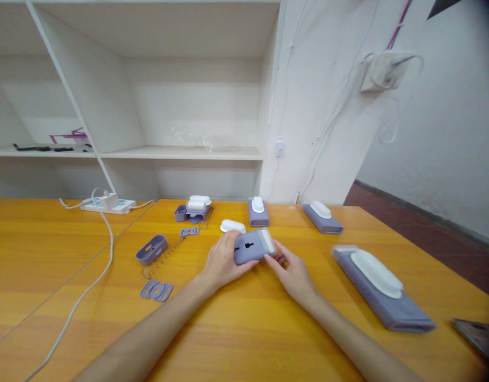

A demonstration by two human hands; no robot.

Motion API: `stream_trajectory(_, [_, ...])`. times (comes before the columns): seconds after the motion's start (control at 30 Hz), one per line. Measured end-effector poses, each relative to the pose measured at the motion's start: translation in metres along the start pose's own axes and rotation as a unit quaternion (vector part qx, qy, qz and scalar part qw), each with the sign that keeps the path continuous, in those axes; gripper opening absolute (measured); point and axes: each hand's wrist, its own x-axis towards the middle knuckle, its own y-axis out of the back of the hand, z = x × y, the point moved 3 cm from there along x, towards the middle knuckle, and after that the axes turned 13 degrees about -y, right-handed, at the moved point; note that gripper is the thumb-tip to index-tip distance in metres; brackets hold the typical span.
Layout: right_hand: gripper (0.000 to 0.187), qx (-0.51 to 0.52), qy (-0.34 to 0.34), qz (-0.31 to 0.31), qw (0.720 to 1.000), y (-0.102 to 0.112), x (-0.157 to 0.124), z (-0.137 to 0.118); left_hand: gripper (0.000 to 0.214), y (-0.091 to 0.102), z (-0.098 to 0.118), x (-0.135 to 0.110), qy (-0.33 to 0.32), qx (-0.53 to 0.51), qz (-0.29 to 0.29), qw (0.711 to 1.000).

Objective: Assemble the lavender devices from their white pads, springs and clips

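Between my hands, raised off the table, is a grey-purple plastic housing (248, 246) with black cutouts on its face and a whitish band at its right end. My left hand (224, 260) wraps round its left side, thumb along the lower edge. At the right end, the fingers of my right hand (290, 270) pinch its lower corner. Just behind the housing lies a white oval piece (232, 226). To the left are an open grey-purple oval shell (152, 250), a coppery coil spring (166, 254) and a flat grey plate with cutouts (156, 291).
Similar housings with white ovals stand at the back (259, 213), back right (322, 218) and right (383, 286). More parts (194, 208) sit at the back left. A power strip (109, 203) trails a white cable (88, 286) forward. A phone (477, 337) lies at the right edge.
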Motion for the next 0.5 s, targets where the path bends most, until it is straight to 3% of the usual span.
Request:
stream_trajectory(0.13, [0.041,-0.059,0.003,0.050,0.997,0.003,0.001,0.005,0.060,-0.003,0.006,0.001,0.017,0.026,-0.009,0.999])
stream_trajectory(0.27, [0.030,-0.151,0.107,0.117,0.976,0.006,-0.009,-0.007,0.046,-0.009,0.010,-0.002,0.032,0.023,-0.019,0.999])
stream_trajectory(0.4, [0.024,-0.234,0.235,0.086,0.939,0.001,-0.020,-0.021,0.033,-0.009,0.013,0.000,-0.036,-0.008,-0.020,0.999])
stream_trajectory(0.5, [0.030,-0.267,0.272,0.064,0.922,-0.003,-0.022,-0.022,0.027,-0.005,0.002,0.003,-0.058,-0.034,-0.022,0.998])
